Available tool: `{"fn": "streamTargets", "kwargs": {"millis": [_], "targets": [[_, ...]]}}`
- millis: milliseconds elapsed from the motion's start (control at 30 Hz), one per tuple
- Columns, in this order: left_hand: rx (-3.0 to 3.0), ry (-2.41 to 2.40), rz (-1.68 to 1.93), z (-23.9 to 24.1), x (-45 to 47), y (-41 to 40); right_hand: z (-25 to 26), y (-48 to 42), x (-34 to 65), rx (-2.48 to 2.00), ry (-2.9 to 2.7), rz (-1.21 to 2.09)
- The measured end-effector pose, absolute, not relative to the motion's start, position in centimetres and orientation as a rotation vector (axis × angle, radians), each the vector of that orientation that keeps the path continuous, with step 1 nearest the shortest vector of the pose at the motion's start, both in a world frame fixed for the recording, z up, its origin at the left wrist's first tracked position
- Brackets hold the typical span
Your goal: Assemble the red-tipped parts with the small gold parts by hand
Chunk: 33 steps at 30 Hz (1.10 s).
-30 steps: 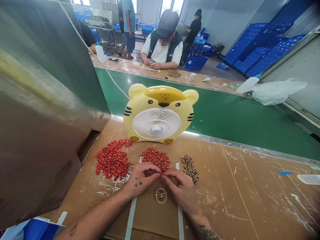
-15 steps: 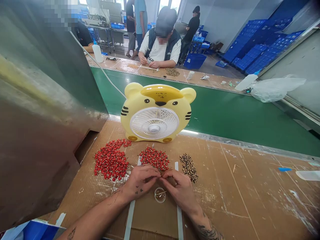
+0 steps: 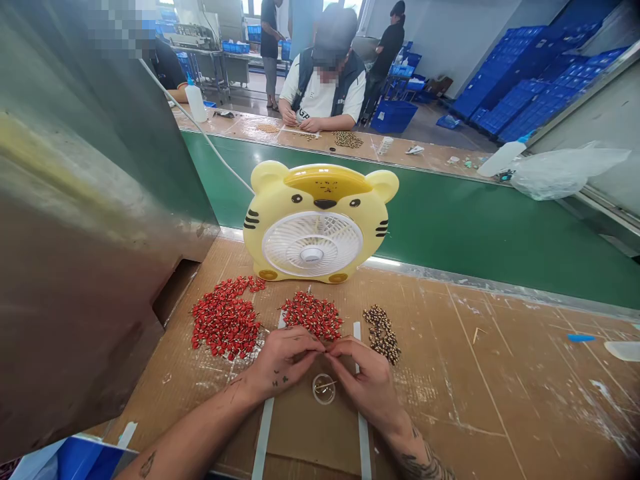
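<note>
My left hand [image 3: 291, 357] and my right hand [image 3: 364, 370] meet fingertip to fingertip over a taped-down cardboard sheet [image 3: 313, 440]. Both are closed in a pinch, and whatever sits between the tips is too small to make out. Just below them is a small round clear dish [image 3: 324, 395] with a thin stick lying in it. A pile of small red pieces with metal pins [image 3: 313, 313] lies right behind my fingers. More red pieces form a larger heap [image 3: 227, 320] to the left. Small black-and-gold beads [image 3: 383, 333] lie beyond my right hand.
A yellow tiger-faced fan [image 3: 320, 220] stands behind the piles. On the left rises a large metal housing [image 3: 100, 233]. Across the green belt [image 3: 475, 233], a person [image 3: 325, 80] works at a ledge with a white bottle [image 3: 196, 100]. A blue piece [image 3: 581, 338] lies far right.
My hands stay pinched together at nearly the same spot. The view has shifted slightly, and people in the background have moved.
</note>
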State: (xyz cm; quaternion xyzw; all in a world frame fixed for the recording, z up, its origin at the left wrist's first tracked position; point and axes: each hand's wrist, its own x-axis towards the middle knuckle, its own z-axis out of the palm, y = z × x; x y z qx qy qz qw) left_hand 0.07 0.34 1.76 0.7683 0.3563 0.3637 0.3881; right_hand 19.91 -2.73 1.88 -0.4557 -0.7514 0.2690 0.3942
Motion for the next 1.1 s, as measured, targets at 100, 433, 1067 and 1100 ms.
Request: {"fn": "streamTargets", "kwargs": {"millis": [100, 433, 1067, 1100], "targets": [[2.009, 0.859, 0.911, 1.8, 0.0, 0.4, 1.9, -2.8, 19.9, -1.195, -1.898, 0.688], [1.976, 0.917, 0.865, 1.6, -0.3, 0.4, 2.0, -2.7, 20.1, -1.098, -1.998, 0.682], [1.061, 0.947, 0.879, 1.4, 0.6, 0.9, 2.6, -2.3, 19.9, -1.263, -1.854, 0.760], [1.011, 0.947, 0.885, 1.3, 0.6, 1.0, 2.5, -2.2, 20.0, -1.258, -1.847, 0.752]]}}
